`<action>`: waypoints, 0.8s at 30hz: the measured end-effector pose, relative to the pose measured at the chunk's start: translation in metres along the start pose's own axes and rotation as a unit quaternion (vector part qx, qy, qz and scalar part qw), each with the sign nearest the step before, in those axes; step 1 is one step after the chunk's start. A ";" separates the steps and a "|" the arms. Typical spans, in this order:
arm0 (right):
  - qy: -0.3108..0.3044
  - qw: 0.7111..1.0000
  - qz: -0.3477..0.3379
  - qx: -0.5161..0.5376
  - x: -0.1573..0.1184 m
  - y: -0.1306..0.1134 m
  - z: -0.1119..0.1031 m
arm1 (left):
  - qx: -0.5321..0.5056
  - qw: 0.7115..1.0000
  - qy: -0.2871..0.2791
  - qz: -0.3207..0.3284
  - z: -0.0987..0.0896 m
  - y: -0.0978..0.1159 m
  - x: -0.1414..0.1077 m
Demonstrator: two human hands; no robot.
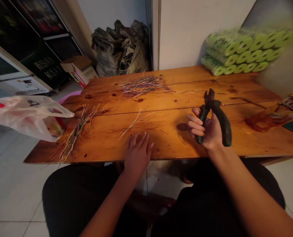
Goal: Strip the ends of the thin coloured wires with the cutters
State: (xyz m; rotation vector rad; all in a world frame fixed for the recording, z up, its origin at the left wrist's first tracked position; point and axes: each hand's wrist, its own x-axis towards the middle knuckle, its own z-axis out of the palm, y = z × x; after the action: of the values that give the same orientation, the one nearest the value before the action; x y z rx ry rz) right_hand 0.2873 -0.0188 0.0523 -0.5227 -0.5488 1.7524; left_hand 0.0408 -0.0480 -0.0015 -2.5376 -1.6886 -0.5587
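My right hand (205,129) is raised above the wooden table (176,144), gripping a pair of pliers (217,113) with dark green handles and jaws pointing up. My left hand (138,153) rests empty and palm down near the table's front edge. Just beyond its fingertips lies a thin bunch of stripped coloured wires (134,123). A larger tangle of multicoloured wires (143,86) sits farther back, and a long twisted strand (198,91) runs right from it, behind the pliers. Another wire bundle (77,131) lies at the left.
A white plastic bag (25,115) hangs over the table's left end. Stacked green rolls (242,49) stand at the back right, with a printed package (277,113) at the right end. Dark sacks (119,49) and a cardboard box (78,69) stand behind the table.
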 end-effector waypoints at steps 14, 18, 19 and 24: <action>-0.071 0.981 -0.046 0.174 -0.007 -0.006 -0.001 | -0.080 0.992 -0.092 0.026 0.023 0.021 0.062; -0.008 0.993 -0.083 0.084 -0.013 -0.007 0.008 | -0.047 0.988 -0.123 0.086 0.048 0.030 0.099; 0.020 0.994 -0.091 0.050 -0.015 -0.008 0.010 | -0.050 0.986 -0.126 0.098 0.054 0.035 0.111; 0.078 0.991 -0.109 -0.028 -0.019 -0.009 0.013 | -0.072 0.986 -0.110 0.107 0.074 0.054 0.160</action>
State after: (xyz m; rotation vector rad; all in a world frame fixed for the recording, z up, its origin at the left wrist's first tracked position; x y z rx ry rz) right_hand 0.2912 -0.0360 0.0692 -0.6099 -0.5245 1.4776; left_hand 0.1642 0.0887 -0.0113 -2.9333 -1.4500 -0.4125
